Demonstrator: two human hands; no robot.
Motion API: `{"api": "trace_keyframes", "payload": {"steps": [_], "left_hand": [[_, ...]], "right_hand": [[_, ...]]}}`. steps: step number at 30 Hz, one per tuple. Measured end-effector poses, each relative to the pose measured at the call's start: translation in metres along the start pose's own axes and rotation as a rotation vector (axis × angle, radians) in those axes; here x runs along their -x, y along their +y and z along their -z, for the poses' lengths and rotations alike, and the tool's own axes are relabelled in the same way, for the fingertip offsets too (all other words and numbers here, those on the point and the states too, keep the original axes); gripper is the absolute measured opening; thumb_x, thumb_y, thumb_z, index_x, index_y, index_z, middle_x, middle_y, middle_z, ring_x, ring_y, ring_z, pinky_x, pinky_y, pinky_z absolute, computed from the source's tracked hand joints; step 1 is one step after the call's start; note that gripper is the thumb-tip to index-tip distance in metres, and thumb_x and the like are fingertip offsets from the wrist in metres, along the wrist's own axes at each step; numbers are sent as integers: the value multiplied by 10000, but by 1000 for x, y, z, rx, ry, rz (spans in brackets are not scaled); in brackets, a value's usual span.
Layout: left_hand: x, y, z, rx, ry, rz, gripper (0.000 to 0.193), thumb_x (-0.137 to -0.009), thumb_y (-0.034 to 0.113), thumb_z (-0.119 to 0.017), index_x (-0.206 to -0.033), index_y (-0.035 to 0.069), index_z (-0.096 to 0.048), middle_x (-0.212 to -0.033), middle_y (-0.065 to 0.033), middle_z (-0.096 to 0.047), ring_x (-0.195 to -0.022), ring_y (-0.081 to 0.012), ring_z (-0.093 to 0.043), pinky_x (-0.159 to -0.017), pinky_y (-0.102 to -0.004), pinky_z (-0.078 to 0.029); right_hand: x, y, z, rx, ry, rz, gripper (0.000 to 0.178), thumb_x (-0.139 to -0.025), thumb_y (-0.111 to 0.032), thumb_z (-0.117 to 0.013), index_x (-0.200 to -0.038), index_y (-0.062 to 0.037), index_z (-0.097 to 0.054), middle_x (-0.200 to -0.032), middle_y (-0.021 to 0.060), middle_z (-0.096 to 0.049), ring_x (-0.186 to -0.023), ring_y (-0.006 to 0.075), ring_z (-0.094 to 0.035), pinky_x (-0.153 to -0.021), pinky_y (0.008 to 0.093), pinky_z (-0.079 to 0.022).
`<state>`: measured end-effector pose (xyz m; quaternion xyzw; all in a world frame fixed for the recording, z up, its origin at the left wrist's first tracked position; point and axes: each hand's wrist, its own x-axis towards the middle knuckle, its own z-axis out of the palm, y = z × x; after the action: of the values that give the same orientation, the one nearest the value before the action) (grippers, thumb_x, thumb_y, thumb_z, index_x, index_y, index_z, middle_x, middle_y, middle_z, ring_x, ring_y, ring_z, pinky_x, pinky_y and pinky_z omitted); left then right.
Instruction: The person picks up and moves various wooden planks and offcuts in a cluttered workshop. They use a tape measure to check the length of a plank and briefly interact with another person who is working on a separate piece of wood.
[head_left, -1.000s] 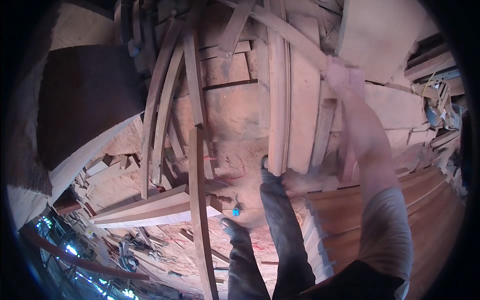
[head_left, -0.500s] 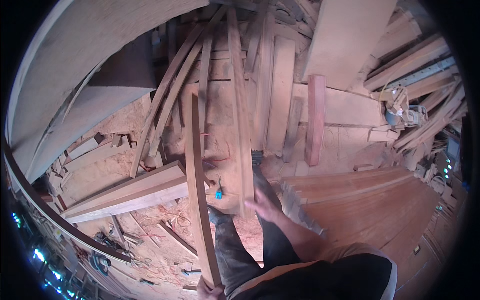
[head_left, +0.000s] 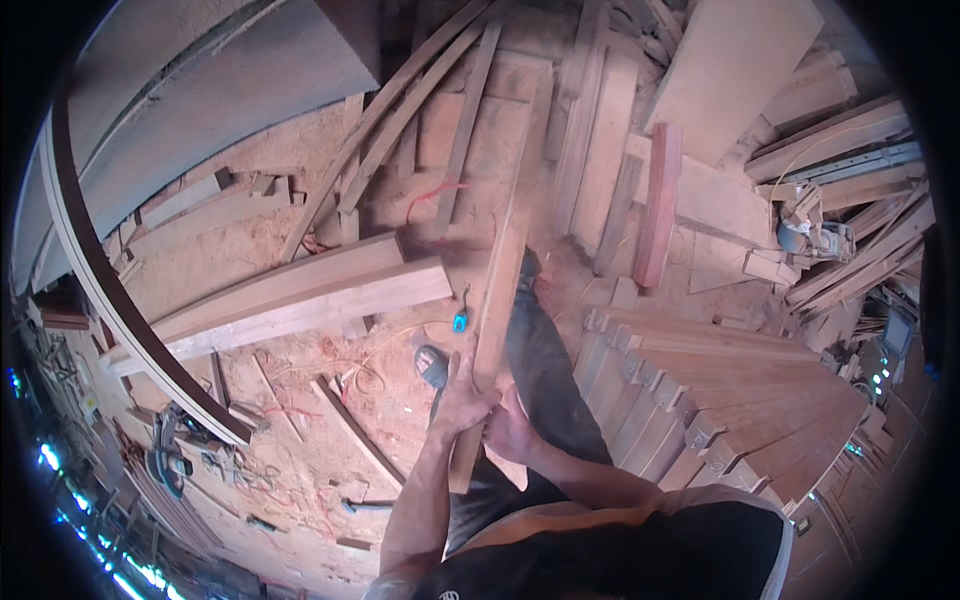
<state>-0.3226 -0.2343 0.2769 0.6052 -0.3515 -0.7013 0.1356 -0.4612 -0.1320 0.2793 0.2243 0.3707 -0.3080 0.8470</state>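
A long squared wooden beam (head_left: pixel 507 240) runs away from my body, its near end between my thighs. My left hand (head_left: pixel 464 396) is on its left side, one digit stretched along the wood and others reaching across the top. From the right, my right hand (head_left: pixel 510 424) closes against the beam's edge, close to the left hand; its fingertips are partly hidden. A blue box-shaped object with a short cord (head_left: pixel 460 322) lies on the floor just left of the beam.
Thick planks (head_left: pixel 300 300) lie to the left, under a curved strip (head_left: pixel 95 250). Stacked boards (head_left: pixel 720 390) stand close on my right, with a reddish block (head_left: pixel 658 205) beyond. Long narrow timbers (head_left: pixel 400 110) lie ahead. Offcuts, cords and a hammer-like tool (head_left: pixel 365 506) litter the dusty floor.
My left hand has come up from the lower edge to beside my right hand. Two separate beams stood out before me earlier; now one shows between my hands. The view has shifted.
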Motion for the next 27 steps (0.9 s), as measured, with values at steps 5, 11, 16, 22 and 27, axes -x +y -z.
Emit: {"api": "trace_keyframes", "payload": {"steps": [5, 11, 16, 22, 27], "left_hand": [[-5, 28, 3, 148, -66, 74, 1211, -680, 32, -802, -1649, 16, -77, -1587, -242, -354, -1459, -347, -400, -1192, -416, -364], [-22, 52, 21, -295, -307, 139, 1208, -747, 203, -867, -1643, 17, -78, -1564, -306, -376, -1487, -385, -357, -1221, -439, -312], [-125, -2, 137, -319, 8, -1, 794, -933, 306, -771, -1539, -5, -364, -1475, -255, -512, -1367, -372, -500, -1125, -445, -425], [-160, -64, 64, 228, -242, 255, 918, -991, 328, -707, -1630, 52, -108, -1472, -177, -480, -1346, -294, -496, -1122, -417, -427], [-74, -30, 0, 527, -243, 276, 1164, -868, 282, -824, -1643, 66, 18, -1562, -217, -353, -1421, -334, -409, -1162, -433, -388]], "right_hand": [[-35, -63, -6, 582, 141, 50, 890, -980, -802, -277, -1588, -153, -320, -1527, 89, -483, -1374, 243, -494, -1154, 454, -371], [-107, -146, 11, 130, 103, 207, 580, -1045, -487, -506, -1409, -36, -519, -1244, 129, -666, -1170, 249, -642, -1001, 401, -522], [-111, -130, 41, -149, -45, 79, 600, -999, -460, -557, -1387, -3, -533, -1206, 150, -684, -1176, 277, -650, -1012, 412, -517], [-124, -138, 35, 64, 7, 177, 489, -977, -386, -629, -1288, -9, -648, -1209, 105, -705, -1152, 220, -671, -1044, 386, -502], [-110, -143, 6, 96, 134, 208, 408, -979, -375, -646, -1223, -49, -638, -1097, 68, -698, -987, 185, -686, -914, 375, -553]]}}
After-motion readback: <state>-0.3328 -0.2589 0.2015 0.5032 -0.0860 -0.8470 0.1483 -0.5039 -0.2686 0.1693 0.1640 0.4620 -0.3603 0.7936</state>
